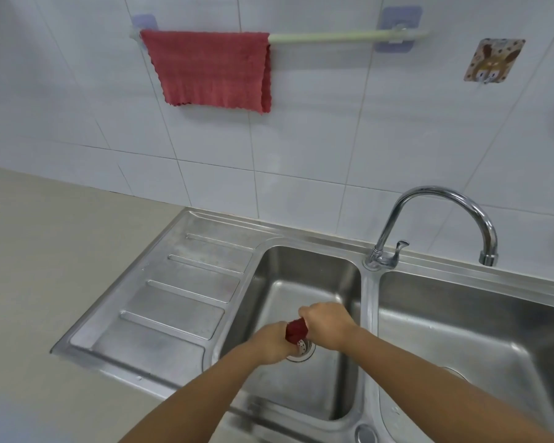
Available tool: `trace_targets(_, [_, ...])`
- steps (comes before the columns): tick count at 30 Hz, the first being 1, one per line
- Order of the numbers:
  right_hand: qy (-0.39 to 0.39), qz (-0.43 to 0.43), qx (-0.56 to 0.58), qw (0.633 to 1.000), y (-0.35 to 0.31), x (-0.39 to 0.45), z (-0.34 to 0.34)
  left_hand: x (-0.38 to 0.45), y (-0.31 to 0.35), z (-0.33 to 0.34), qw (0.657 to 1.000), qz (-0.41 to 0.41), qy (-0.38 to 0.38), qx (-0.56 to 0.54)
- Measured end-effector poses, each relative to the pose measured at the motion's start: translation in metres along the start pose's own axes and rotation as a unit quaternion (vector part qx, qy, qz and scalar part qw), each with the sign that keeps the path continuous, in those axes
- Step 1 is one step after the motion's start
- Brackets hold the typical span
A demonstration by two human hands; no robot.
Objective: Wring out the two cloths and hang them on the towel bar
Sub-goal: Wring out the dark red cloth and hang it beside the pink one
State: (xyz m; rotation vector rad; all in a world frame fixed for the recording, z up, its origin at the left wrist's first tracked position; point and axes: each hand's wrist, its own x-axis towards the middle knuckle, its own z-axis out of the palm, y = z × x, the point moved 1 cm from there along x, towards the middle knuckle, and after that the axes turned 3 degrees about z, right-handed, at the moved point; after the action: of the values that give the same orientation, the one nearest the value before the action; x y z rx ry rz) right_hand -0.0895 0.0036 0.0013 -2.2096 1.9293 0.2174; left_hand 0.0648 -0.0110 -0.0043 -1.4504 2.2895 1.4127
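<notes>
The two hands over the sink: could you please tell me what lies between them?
In the head view, a twisted dark red cloth spans the gap between the left hand and right hand, both gripping it above the drain.

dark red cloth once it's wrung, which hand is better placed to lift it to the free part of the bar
Probably the right hand: it grips the dark red cloth and sits below the towel bar's bare right stretch.
</notes>
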Motion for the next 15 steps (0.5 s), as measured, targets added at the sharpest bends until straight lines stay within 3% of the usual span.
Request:
trace_targets(2, [-0.038,0.087,0.077,0.992,0.000,-0.002,0.001,-0.002,-0.005,0.002,0.989,0.042,0.121,0.077])
trace_targets(4, [-0.100,0.175,0.211,0.956,-0.001,-0.002,-0.002,-0.008,-0.006,0.007,0.963,0.100,0.219,0.124])
trace_targets(7, [-0.192,0.231,0.355,0.885,-0.002,-0.006,-0.016,-0.011,-0.009,0.013,0.933,0.167,0.261,0.184])
trace_targets(10, [-0.289,0.217,0.403,0.841,-0.004,-0.015,-0.033,-0.008,-0.012,0.010,0.903,0.191,0.270,0.274])
trace_targets(12, [-0.284,0.200,0.376,0.859,-0.008,-0.015,-0.034,-0.008,-0.007,0.002,0.898,0.185,0.265,0.298])
trace_targets(15, [-0.177,0.168,0.220,0.944,-0.019,-0.013,-0.027,-0.006,-0.001,-0.011,0.907,0.158,0.231,0.314])
